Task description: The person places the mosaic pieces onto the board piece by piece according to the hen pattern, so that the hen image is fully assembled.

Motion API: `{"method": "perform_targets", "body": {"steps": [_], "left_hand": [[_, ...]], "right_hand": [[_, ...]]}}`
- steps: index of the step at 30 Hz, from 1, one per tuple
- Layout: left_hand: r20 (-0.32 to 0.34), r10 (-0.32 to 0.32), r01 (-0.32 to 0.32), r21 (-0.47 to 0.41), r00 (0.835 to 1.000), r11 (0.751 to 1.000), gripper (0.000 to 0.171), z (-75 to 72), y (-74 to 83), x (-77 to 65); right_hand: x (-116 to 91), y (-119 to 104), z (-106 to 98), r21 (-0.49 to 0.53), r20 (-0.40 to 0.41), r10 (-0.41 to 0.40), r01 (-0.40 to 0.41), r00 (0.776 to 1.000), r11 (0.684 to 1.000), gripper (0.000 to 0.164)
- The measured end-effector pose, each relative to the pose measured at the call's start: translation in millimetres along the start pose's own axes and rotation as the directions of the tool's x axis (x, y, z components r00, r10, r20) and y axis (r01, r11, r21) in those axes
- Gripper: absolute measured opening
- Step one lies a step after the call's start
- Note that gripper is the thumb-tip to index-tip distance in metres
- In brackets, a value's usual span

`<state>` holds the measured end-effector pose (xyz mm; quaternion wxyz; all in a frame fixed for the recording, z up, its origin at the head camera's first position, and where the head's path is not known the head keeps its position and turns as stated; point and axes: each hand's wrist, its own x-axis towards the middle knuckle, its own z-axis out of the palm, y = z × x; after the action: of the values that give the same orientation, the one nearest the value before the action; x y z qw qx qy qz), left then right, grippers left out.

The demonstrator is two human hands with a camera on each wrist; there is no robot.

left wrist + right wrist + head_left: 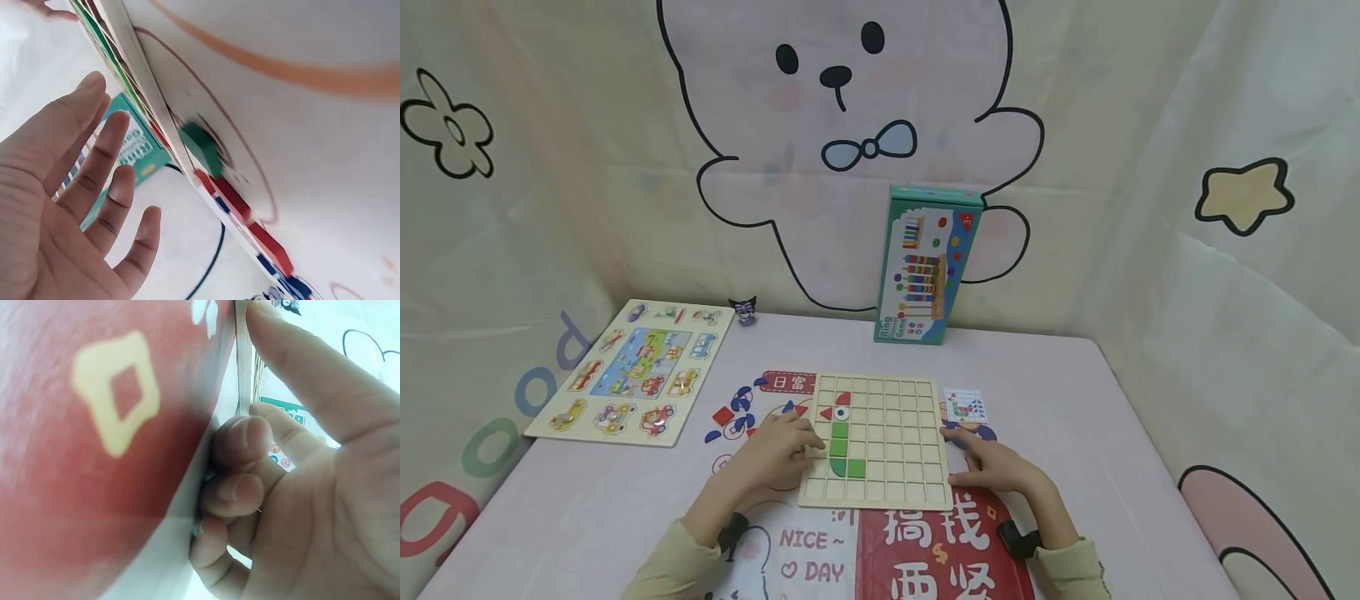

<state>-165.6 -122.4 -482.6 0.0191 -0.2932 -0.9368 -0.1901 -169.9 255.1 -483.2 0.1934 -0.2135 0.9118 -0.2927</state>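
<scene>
A pale wooden grid board (901,433) lies in front of the person. Along its left columns sit a red piece (843,398), a round eye tile (841,413), a small red triangle (827,413), green squares (839,430) and a green rounded piece (838,467). Over the board's left edge hovers the left hand (781,450), its fingers spread and loosely bent around nothing in the left wrist view. The right hand (996,463) rests at the right edge, index finger and thumb extended to the rim; its other fingers bend beneath in the right wrist view.
Loose blue pieces (741,398) and red pieces (723,416) lie left of the board, with a green block (201,149) close by its edge. A pattern card (966,406) lies right. Behind stand a puzzle board (700,392), a small figurine (744,311) and a green box (925,267).
</scene>
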Motion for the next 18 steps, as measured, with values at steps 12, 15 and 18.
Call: {"method": "perform_targets", "body": {"steps": [12,15,18], "left_hand": [[0.017,-0.129,0.128,0.046,0.991,0.991,0.024,-5.5,-16.7,-15.3],[0.027,-0.153,0.151,0.069,0.988,0.986,0.025,-6.3,-18.5,-17.1],[0.034,-0.165,0.162,0.087,0.986,0.983,0.026,-6.8,-19.2,-19.0]], "right_hand": [[1.9,5.7,2.1,-0.013,-0.005,0.019,-0.019,1.0,1.0,0.072],[1.9,5.9,2.0,-0.016,-0.002,0.015,-0.015,1.0,1.0,0.073],[1.9,5.9,2.2,-0.019,-0.002,0.014,-0.014,1.0,1.0,0.072]]}}
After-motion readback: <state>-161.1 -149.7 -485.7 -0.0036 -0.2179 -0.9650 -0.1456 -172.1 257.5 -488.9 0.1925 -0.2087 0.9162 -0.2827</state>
